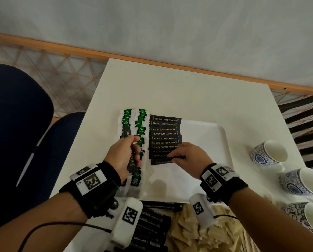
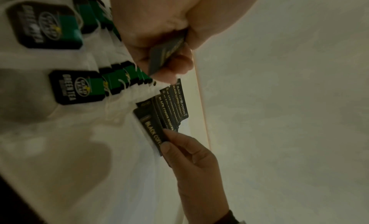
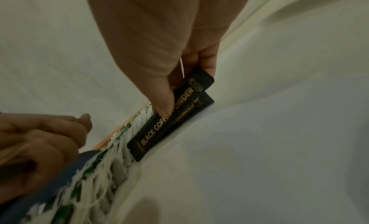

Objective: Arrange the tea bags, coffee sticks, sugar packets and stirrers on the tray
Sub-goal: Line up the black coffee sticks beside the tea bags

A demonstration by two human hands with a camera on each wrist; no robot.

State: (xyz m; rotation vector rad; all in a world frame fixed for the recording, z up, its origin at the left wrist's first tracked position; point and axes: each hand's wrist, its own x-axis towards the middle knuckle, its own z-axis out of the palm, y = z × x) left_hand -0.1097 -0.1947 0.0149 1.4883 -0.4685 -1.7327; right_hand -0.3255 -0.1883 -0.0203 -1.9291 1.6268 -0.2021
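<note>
Black foil coffee sticks lay overlapped in a column at frame centre on the white plastic tray, just right of two rows of green-tagged tea bags. Right hand pinched one stick btwn thumb and fingers, laying it at the column's near end. Left hand was curled round a spare bundle of sticks. Step: coffee row, approx. mid-task. Next move prob. needs the stick released w/ matching overlap, then another drawn from the bundle; brown sugar packets waited bottom centre.
</note>
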